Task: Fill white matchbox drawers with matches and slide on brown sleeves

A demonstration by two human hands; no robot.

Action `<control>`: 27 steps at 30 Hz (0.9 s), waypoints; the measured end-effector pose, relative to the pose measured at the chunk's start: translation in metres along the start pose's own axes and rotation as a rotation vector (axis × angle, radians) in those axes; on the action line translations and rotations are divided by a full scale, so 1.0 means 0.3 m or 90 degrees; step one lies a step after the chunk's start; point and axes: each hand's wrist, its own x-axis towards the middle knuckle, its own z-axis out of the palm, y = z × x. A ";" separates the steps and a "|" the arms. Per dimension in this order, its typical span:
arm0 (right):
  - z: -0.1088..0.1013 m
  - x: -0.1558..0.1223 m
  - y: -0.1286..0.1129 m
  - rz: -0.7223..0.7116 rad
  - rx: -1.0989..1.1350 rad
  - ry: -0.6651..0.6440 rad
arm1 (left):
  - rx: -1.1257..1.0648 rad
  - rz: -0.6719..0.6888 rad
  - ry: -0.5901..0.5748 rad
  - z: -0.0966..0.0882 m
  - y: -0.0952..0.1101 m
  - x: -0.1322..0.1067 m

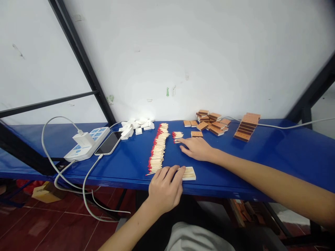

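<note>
My left hand [166,184] is at the table's front edge, fingers curled and bent over the left end of a white matchbox tray [190,173] with matches lying in it. Its fingertips are close to the lower end of a long row of red-headed matches [158,148]. My right hand [197,148] reaches in from the right, index finger stretched out and touching a small separate pile of matches [178,135]. Its thumb is apart below the index finger; the other fingers are partly hidden. One brown matchbox [196,134] lies just behind that hand.
White empty trays [136,126] are heaped at the back left. Brown matchboxes [216,129] lie piled at the back, with a leaning stack [247,127] farther right. A phone [108,143], a power strip [87,143] and white cables occupy the left side. Black metal posts frame the blue table [274,157].
</note>
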 end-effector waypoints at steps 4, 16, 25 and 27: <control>0.002 0.002 -0.002 0.010 -0.001 -0.011 | -0.002 0.004 0.003 0.002 -0.001 -0.001; -0.005 0.002 0.002 0.015 0.011 -0.030 | -0.005 0.000 -0.002 0.000 -0.001 0.004; 0.005 0.015 0.008 0.023 0.003 -0.048 | -0.007 -0.002 -0.003 -0.001 0.000 0.003; 0.005 0.015 0.010 0.023 0.001 -0.044 | -0.007 -0.001 -0.001 -0.001 0.000 0.002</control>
